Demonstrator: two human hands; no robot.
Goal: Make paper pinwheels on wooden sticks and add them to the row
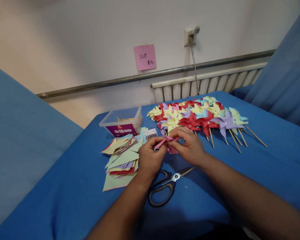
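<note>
Both hands raised just above blue table cover (240,173), meeting at centre. Left hand (150,156) curled, fingers pressed together, thumb and forefinger pinching one end of pink paper piece (166,141). Right hand (188,146) opposite, fingertips pinched on the other side of same pink piece, knuckles toward camera. Pink piece folded, partly hidden between the two hands, held slightly above the cover, just in front of the pinwheel pile; exact fold shape not discernible. Small metallic glint at left fingertips, too small to identify. Scissors (167,186) lying flat on the cover directly below the hands, dark handles toward the camera, blades pointing right and away, closed. Stack of cut paper squares (121,160) left of left hand, yellow-green, purple, red, fanned loosely. Clear plastic box (122,121) behind the stack, purple label on front, thin sticks inside. Small white box (151,132) between plastic box and hands. Heap of finished pinwheels (197,116) on wooden sticks behind and right of right hand, red, yellow, purple, light blue, sticks pointing toward right front. Pink sticky note (145,57) on wall, handwriting on it. Radiator (210,83) along wall behind table.
</note>
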